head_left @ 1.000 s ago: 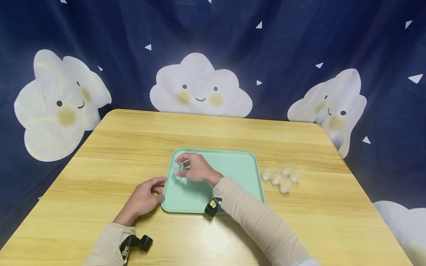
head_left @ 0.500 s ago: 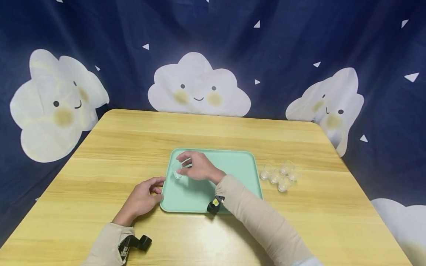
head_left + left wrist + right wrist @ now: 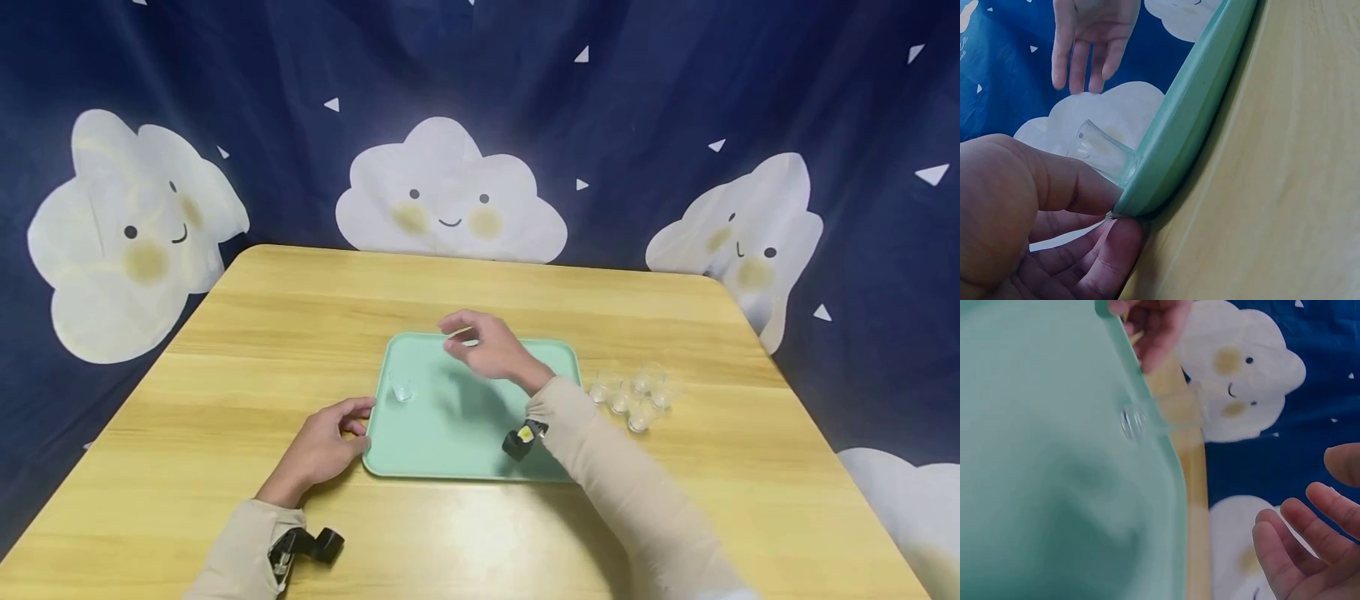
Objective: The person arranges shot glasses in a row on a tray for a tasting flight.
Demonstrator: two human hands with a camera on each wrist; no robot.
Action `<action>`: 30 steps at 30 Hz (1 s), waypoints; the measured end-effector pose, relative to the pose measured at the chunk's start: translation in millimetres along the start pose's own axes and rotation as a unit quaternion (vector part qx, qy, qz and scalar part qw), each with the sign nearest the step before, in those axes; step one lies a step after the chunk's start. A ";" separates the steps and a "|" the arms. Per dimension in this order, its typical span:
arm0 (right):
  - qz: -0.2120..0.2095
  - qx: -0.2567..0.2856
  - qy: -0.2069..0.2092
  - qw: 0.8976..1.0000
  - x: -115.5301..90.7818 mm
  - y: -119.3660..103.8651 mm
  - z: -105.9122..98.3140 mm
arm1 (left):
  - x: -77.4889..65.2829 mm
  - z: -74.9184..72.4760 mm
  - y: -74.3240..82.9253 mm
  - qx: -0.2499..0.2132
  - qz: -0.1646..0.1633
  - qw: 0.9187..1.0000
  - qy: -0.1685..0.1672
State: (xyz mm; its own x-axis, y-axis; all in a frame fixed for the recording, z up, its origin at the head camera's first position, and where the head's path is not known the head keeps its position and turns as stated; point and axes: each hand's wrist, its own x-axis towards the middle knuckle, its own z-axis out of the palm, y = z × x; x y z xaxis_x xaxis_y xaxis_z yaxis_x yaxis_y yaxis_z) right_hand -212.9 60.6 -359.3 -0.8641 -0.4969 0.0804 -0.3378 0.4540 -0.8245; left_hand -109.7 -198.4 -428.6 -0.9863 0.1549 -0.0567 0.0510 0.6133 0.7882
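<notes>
A small clear cup (image 3: 402,388) stands upright near the left side of the mint-green tray (image 3: 450,454). My left hand (image 3: 324,442) is at the tray's left edge. In the left wrist view, the thumb and fingers of that hand (image 3: 1079,219) pinch the tray's rim (image 3: 1175,125), and the cup (image 3: 1107,153) rises just beyond. My right hand (image 3: 491,346) hovers above the back middle of the tray and holds nothing. Its fingers (image 3: 1304,544) are spread and loosely bent in the right wrist view, apart from the cup (image 3: 1160,415).
Several more clear cups (image 3: 636,398) stand close together on the wooden table (image 3: 697,508), just right of the tray. A dark blue curtain (image 3: 622,108) with cloud prints hangs behind the table. A black wrist camera (image 3: 519,442) hangs over the tray's front edge.
My right hand has let go of the cup and moved up and to the right. The cup stays on the tray's left side. My left hand keeps its place at the rim.
</notes>
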 end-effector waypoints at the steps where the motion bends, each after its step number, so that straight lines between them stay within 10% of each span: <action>1: 0.002 -0.004 0.005 1.000 -2.2 0.7 -4.8 | -0.5 0.1 -0.3 0.000 -0.001 1.000 -0.001; 15: 0.043 0.111 0.030 0.992 -29.1 16.0 -69.5 | -0.8 0.2 0.4 -0.003 0.001 1.000 0.000; 30: 0.053 0.100 0.067 0.991 -65.5 43.8 -117.2 | -0.7 1.4 1.2 -0.002 -0.003 1.000 -0.002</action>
State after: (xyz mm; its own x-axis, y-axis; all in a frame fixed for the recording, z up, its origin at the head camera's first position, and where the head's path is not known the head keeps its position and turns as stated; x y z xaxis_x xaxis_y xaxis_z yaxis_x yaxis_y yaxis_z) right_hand -214.9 199.7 -335.1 -0.9370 -0.3457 0.0508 -0.1742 0.3361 -0.9256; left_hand -108.7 -196.7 -428.5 -0.9861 0.1538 -0.0638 0.0441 0.6105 0.7908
